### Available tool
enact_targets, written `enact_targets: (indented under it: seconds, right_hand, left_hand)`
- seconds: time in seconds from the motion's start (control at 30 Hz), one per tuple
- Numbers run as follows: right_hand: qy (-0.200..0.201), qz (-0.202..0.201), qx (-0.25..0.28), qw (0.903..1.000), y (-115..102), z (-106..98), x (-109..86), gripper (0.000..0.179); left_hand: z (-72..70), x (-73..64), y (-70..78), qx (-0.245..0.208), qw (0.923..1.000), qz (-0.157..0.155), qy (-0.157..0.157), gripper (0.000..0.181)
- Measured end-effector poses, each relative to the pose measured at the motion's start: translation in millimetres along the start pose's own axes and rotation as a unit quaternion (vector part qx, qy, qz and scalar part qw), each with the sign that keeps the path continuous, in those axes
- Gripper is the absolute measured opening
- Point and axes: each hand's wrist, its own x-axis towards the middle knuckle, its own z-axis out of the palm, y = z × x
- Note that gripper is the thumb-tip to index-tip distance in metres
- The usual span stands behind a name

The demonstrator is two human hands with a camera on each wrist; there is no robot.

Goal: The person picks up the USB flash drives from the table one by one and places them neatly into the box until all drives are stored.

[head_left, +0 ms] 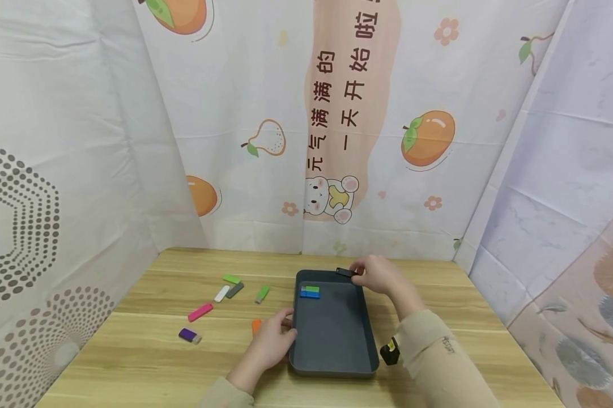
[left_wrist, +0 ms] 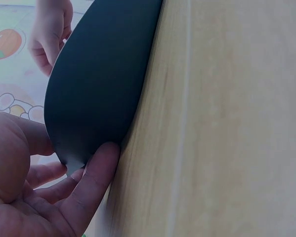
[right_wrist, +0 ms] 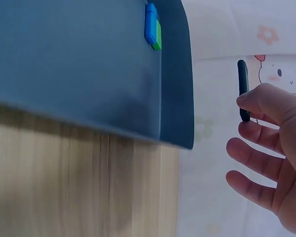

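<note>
A dark grey rectangular tray [head_left: 332, 334] lies on the wooden table. My left hand [head_left: 272, 341] holds its left side, with thumb and fingers [left_wrist: 101, 165] at the wall and rim. Above the tray's far right corner, my right hand [head_left: 375, 275] pinches a black USB stick [right_wrist: 243, 84] between thumb and forefinger; the other fingers are spread apart. Inside the tray, near its far left corner, a green USB stick [head_left: 312, 289] lies alongside a blue USB stick [head_left: 310, 294]. An orange USB stick [head_left: 256, 327] is partly hidden behind my left hand.
Left of the tray lie several loose USB sticks: a green one [head_left: 262, 294], another green one [head_left: 231, 279], a grey one [head_left: 234, 290], a white one [head_left: 222, 293], a pink one [head_left: 200, 312] and a purple one [head_left: 188, 335]. A printed curtain [head_left: 255, 192] hangs behind the table.
</note>
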Motion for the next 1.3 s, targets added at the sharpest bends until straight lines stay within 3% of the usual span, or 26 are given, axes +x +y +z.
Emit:
enact_targets:
  seconds: [0.23,0.53,0.97,1.3]
  right_hand:
    - [-0.001,-0.011,-0.020,0.9997,-11.4,8.5,11.3,0.020]
    - [-0.029,-0.034,-0.030,0.9985,-22.5,26.0,21.4,0.011]
    - [-0.055,-0.060,-0.071,0.9942,-46.9,39.9,26.4,0.021]
    - [-0.068,-0.073,-0.086,0.9913,-55.6,53.1,31.3,0.018]
  left_hand:
    - [-0.4,-0.9,1.1,-0.010,0.9999,0.000,0.003,0.047]
    - [0.2,0.2,-0.3,-0.009,0.9999,-0.005,-0.002,0.048]
    - [-2.5,0.6,0.1,-0.010,0.9999,0.000,-0.004,0.048]
    - [-1.6,-0.1,0.8,-0.020,0.9998,-0.001,-0.008,0.048]
